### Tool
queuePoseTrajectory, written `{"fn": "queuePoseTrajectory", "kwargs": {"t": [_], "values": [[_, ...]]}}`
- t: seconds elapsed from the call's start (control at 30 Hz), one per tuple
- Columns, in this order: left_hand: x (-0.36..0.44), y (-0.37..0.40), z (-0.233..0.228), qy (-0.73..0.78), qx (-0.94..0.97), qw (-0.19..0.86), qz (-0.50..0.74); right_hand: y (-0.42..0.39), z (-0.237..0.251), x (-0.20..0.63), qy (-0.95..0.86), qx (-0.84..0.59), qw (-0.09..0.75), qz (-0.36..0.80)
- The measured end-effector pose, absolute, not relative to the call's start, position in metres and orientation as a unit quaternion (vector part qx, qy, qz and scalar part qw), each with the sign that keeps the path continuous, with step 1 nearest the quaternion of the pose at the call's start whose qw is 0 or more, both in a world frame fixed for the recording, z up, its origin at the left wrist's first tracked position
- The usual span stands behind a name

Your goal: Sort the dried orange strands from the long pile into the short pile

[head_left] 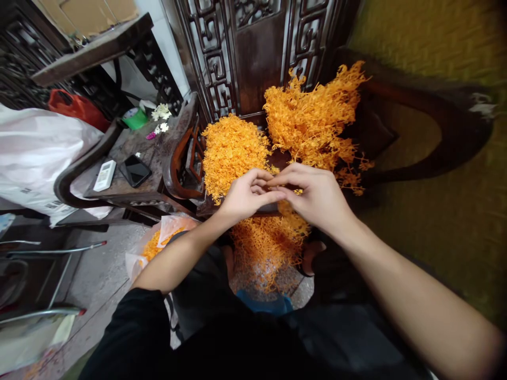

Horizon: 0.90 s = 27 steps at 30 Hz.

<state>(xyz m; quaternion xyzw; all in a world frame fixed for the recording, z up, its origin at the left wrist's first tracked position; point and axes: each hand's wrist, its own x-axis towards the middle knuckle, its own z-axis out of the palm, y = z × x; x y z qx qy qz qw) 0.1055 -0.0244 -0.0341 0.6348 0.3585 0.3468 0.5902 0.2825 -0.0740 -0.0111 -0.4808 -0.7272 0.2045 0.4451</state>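
Orange strand heaps [233, 150] crowding the seat ahead, carved chair back [253, 53] blocking behind them, armrest [180, 153] flanking left, open gap between heaps.

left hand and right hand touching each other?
Touching. The head view shows the left hand and right hand meeting at the fingertips, with no gap, above the orange strands.

We see bright orange flower sprigs [312, 116], and a denser orange-yellow heap [232, 148] beside them. The chair [237, 68] behind is dark brown wood with carved fretwork panels. On the grey-brown bench [130, 145] we note a white remote [104, 175], a black phone [135, 170], a green cup [135, 119] and white blossoms [161, 112]. The bag [35, 153] is white, another bag [77, 105] red. The sleeve [138, 332] is black, the wall [435, 42] olive-yellow.
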Motion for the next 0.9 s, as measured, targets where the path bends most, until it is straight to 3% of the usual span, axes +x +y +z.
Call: {"fn": "queuePoseTrajectory", "kwargs": {"t": [0.13, 0.43, 0.57, 0.63, 0.67, 0.8, 0.9], "values": [[0.103, -0.023, -0.039, 0.353, 0.632, 0.617, 0.309, -0.075, -0.009, 0.285, -0.729, -0.493, 0.430, 0.203], [0.102, -0.026, -0.013, 0.329, 0.566, 0.698, 0.289, -0.075, -0.003, 0.283, -0.610, -0.529, 0.508, 0.300], [0.097, -0.037, 0.004, 0.305, 0.565, 0.728, 0.241, -0.052, -0.002, 0.312, -0.476, -0.557, 0.657, 0.179], [0.095, -0.041, 0.005, 0.315, 0.557, 0.730, 0.239, -0.040, -0.003, 0.329, -0.366, -0.533, 0.744, 0.169], [0.094, -0.042, 0.004, 0.327, 0.550, 0.723, 0.259, -0.037, -0.005, 0.334, -0.365, -0.521, 0.747, 0.193], [0.093, -0.032, -0.003, 0.379, 0.513, 0.671, 0.378, -0.047, -0.008, 0.321, -0.484, -0.511, 0.614, 0.356], [0.091, -0.025, -0.006, 0.383, 0.472, 0.656, 0.448, -0.061, -0.005, 0.301, -0.568, -0.490, 0.521, 0.406]]}}
